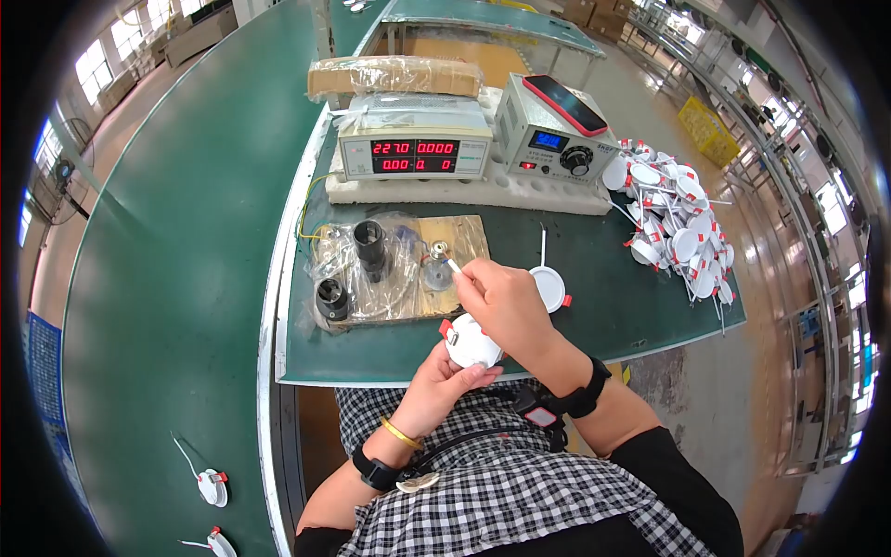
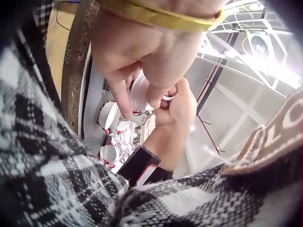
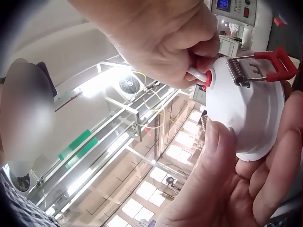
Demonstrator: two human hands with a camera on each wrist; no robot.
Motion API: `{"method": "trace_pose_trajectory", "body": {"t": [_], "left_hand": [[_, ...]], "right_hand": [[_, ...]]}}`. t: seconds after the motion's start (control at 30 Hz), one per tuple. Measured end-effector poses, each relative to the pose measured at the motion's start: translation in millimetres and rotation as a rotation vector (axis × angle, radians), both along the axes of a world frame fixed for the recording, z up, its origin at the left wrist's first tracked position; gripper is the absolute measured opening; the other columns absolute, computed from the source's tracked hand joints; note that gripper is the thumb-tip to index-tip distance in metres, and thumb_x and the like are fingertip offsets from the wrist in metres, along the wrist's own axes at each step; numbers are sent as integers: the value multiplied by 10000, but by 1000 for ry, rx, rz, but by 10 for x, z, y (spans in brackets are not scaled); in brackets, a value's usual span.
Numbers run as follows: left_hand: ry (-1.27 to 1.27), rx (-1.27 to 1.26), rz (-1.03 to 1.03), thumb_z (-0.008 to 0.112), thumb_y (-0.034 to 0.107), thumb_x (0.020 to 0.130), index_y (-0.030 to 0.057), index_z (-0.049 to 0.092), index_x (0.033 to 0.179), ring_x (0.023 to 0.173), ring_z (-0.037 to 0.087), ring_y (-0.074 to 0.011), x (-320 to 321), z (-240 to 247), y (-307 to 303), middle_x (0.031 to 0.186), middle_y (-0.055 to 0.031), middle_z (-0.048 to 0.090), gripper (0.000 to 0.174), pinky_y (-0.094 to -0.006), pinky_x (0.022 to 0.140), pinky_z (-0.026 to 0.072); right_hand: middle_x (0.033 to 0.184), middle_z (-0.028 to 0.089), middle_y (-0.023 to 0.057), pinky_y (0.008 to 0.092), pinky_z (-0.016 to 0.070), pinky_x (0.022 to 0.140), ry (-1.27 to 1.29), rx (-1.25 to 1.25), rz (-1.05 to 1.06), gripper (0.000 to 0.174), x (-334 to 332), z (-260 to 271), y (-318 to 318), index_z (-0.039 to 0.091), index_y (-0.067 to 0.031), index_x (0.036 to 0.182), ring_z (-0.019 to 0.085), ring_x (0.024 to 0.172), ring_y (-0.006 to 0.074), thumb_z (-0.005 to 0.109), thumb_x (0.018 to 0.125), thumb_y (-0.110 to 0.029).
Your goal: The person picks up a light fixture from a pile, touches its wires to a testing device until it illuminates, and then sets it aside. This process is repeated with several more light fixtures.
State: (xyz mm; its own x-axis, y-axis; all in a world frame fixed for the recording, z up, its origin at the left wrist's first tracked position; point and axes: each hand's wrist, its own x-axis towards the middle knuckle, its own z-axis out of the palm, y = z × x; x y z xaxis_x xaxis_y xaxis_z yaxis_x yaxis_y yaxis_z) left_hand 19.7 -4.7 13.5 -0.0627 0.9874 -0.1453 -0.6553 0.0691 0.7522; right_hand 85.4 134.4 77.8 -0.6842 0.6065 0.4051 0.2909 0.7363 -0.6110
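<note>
While cupping the white downlight [image 1: 471,342] in the left hand [image 1: 436,385], with fingers curled up around its rim, pinches the lamp's thin white lead [image 1: 454,265] in the right hand [image 1: 506,302], thumb and fingertips tight together on it. Holds the lamp just over the near edge of the green table [image 1: 575,251], close to the checked shirt.

Straight ahead of the hands: a wooden board [image 1: 469,232] under crinkled plastic, with two black sockets [image 1: 369,246] and a small metal holder [image 1: 436,252] right by the lead's tip. Just right of the right hand, a loose downlight [image 1: 548,286] lying flat. Farther right, a heap of downlights [image 1: 677,218]. Behind, a meter [image 1: 415,153] with red digits beside a control box [image 1: 548,135] carrying a red phone [image 1: 564,104].

Hides most of the lamp behind the right hand from above. Shows more from the right wrist: white body, red-tipped spring clip [image 3: 277,59]. From the left wrist, blurred and crowded by palm and sleeve; cannot tell much there.
</note>
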Motion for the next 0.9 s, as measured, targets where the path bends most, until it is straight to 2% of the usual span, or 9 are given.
{"method": "trace_pose_trajectory", "body": {"t": [0.33, 0.4, 0.5, 0.63, 0.7, 0.73, 0.8, 0.9], "left_hand": [[-6, 9, 5, 500, 88, 950, 7, 288, 1368, 1144, 547, -243, 6, -20, 26, 1289, -133, 490, 475, -352, 985, 460], [-16, 13, -1, 496, 88, 952, 6, 288, 1368, 1148, 543, -240, 2, -19, 30, 1289, -130, 488, 472, -348, 991, 455], [-18, 5, 5, 473, 51, 952, 0, 276, 1357, 1156, 544, -282, 2, -27, 34, 1288, -162, 487, 453, -363, 984, 470], [-24, 0, 2, 481, 46, 948, -2, 293, 1353, 1163, 538, -283, -1, -16, 39, 1286, -164, 490, 450, -364, 993, 463], [-50, -17, -17, 473, 89, 963, -13, 321, 1345, 1162, 539, -285, -3, -52, 46, 1293, -172, 488, 424, -362, 993, 461], [-45, -11, -14, 473, 89, 963, -13, 321, 1345, 1162, 539, -285, -5, -76, 56, 1293, -172, 488, 424, -362, 993, 461], [-201, -76, -11, 432, 175, 991, -24, 341, 1337, 1156, 544, -294, 2, -143, 75, 1294, -180, 491, 409, -360, 986, 465], [-281, -99, 15, 379, 244, 1011, -27, 337, 1341, 1144, 552, -301, -26, -175, 101, 1288, -190, 495, 429, -359, 973, 474]], "right_hand": [[599, 589, 134, 347, 437, 479, 3, 0, -5, 159, -6, -13, -5, 593, 4, 772, 594, 523, 279, 606, 853, -133], [612, 597, 156, 394, 481, 496, -9, 1, -17, 164, -19, -3, -7, 588, -17, 739, 612, 559, 326, 602, 837, -147], [614, 597, 159, 398, 482, 498, 11, 0, -12, 169, -29, -21, -5, 582, -15, 735, 612, 563, 331, 602, 836, -148], [618, 595, 172, 405, 481, 501, -4, -5, -23, 174, -40, -43, 22, 585, -18, 732, 614, 573, 333, 594, 839, -154], [647, 611, 188, 425, 500, 546, -178, -18, -46, 188, -45, -90, 94, 603, -20, 741, 628, 615, 348, 578, 844, -175], [647, 611, 188, 425, 500, 546, -173, -12, -43, 188, -59, -140, 135, 603, -20, 741, 628, 615, 348, 578, 844, -175], [687, 630, 203, 448, 516, 608, -358, -13, -75, 214, -102, -267, 237, 628, -15, 745, 639, 658, 369, 571, 837, -199], [724, 643, 212, 465, 521, 666, -444, -71, -89, 240, -182, -365, 333, 649, -7, 753, 644, 698, 384, 568, 827, -221]]}}
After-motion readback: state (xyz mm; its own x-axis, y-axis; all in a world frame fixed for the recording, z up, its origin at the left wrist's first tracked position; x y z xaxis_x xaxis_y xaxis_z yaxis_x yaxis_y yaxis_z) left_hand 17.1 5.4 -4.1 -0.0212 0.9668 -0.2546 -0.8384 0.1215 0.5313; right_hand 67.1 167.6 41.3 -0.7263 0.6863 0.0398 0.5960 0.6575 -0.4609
